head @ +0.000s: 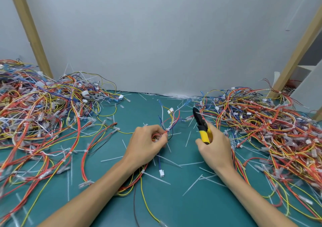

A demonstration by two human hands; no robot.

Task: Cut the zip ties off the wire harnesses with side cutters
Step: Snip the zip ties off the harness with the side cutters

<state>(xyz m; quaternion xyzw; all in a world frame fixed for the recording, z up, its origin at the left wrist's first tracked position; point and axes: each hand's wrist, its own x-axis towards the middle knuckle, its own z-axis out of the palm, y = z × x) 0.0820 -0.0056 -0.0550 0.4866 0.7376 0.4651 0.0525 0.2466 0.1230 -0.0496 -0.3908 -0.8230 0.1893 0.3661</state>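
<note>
Left hand point(148, 142) pinches wire harness point(168, 120) at centre of green counter point(174, 200). Right hand point(215, 144) at 3 o'clock grips yellow side cutters point(202, 124), tip toward 11 o'clock. Wire piles at 9 point(43, 108) and 3 point(261, 122).

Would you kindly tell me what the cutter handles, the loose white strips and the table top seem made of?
Cutter handles: yellow, matte sleeves, probably soft plastic. Loose white strips: thin, stiff, translucent, likely nylon zip-tie offcuts. Table top: teal, even, low sheen, perhaps a rubber or vinyl mat.
</note>
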